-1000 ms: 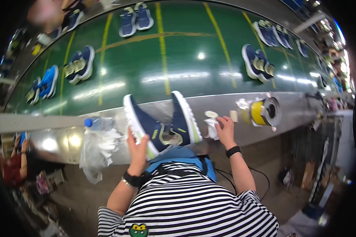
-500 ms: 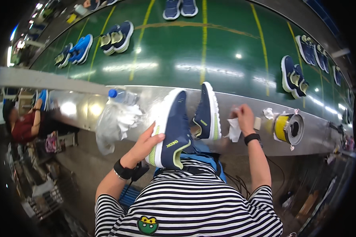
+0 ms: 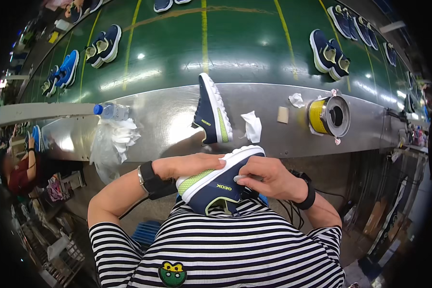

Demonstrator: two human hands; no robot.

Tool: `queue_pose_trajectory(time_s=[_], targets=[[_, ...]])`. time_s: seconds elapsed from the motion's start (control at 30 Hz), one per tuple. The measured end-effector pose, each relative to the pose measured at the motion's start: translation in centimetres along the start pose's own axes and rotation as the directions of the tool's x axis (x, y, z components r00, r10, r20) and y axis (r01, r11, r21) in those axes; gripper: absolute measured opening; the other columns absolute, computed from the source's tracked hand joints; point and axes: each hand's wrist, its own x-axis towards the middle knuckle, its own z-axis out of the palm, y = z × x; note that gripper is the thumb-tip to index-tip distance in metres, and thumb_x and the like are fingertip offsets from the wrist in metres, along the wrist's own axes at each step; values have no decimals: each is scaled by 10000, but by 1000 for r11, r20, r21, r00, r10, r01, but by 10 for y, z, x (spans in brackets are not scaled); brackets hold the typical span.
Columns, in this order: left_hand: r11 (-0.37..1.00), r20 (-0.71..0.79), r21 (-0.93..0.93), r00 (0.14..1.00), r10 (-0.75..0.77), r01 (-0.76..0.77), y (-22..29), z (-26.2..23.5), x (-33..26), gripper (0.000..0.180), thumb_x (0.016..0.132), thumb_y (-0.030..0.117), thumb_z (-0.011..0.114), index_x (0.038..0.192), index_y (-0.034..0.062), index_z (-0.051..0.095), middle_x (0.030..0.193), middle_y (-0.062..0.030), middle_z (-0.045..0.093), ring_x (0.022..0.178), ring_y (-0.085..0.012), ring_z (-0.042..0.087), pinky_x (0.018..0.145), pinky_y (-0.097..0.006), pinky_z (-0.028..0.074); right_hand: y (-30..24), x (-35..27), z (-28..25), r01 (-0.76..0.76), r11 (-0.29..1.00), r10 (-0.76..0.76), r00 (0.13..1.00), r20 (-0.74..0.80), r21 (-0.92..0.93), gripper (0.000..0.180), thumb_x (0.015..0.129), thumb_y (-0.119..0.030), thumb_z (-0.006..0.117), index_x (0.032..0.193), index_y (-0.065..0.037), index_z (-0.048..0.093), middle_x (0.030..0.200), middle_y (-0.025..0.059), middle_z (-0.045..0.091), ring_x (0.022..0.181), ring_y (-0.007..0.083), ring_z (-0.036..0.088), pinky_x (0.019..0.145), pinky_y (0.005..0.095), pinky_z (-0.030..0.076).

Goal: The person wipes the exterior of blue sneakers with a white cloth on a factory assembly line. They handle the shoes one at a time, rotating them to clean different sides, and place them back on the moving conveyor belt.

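Note:
In front of my body I hold a navy sneaker (image 3: pixel 209 189) with a white sole and lime heel mesh, tilted on its side. My left hand (image 3: pixel 189 166) grips it along the sole, thumb on the sidewall. Fingers bent, my right hand (image 3: pixel 269 178) pinches a small whitish piece (image 3: pixel 238 178) against the shoe's upper; its exact kind is hidden by the fingers. The matching navy sneaker (image 3: pixel 207 113) lies on its side on the metal ledge (image 3: pixel 158 103), beyond the held one. Beside it is a crumpled white paper (image 3: pixel 251 127).
A pale block (image 3: pixel 283 114), a paper scrap (image 3: pixel 296 100) and a yellow-labelled tin (image 3: pixel 327 116) stand to the right. At left are a plastic bottle (image 3: pixel 113 111) and a bag of white tissues (image 3: pixel 113 139). Paired shoes sit on the green conveyor (image 3: pixel 245 53). Another person (image 3: pixel 19 165) works far left.
My right hand has left the ledge near the white paper and come to the held sneaker with a small whitish piece. The sneaker has been lowered and turned toward me; the view has shifted.

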Motion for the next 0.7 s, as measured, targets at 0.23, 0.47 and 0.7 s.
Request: queue_pose_trajectory(time_s=[0.23, 0.47, 0.7], targets=[[992, 11, -30, 992, -126, 126, 13, 18, 8, 495, 922, 399, 440, 1209, 0, 496, 1131, -81, 566, 987, -113, 539, 855, -249, 436, 11, -10, 20, 104, 991, -107, 994, -26, -80, 79, 772, -58, 595, 764, -19, 526, 713, 109, 496, 683, 291, 519, 608, 373, 412], [988, 120, 122, 989, 82, -96, 2, 16, 23, 503, 921, 375, 425, 1272, 15, 449, 1225, -120, 517, 1071, -156, 502, 920, -265, 388, 3, -2, 28, 190, 982, -188, 976, -109, 7, 86, 770, -64, 612, 771, -19, 538, 721, 110, 506, 685, 280, 524, 604, 367, 421], [1000, 55, -6, 998, -26, 27, -1, 19, 23, 522, 932, 366, 435, 1325, 25, 388, 1244, -82, 494, 1093, -132, 463, 946, -253, 355, 10, -28, 17, 130, 982, -154, 971, -180, -136, 92, 751, -60, 639, 760, -30, 553, 675, 94, 484, 635, 258, 518, 564, 345, 418]])
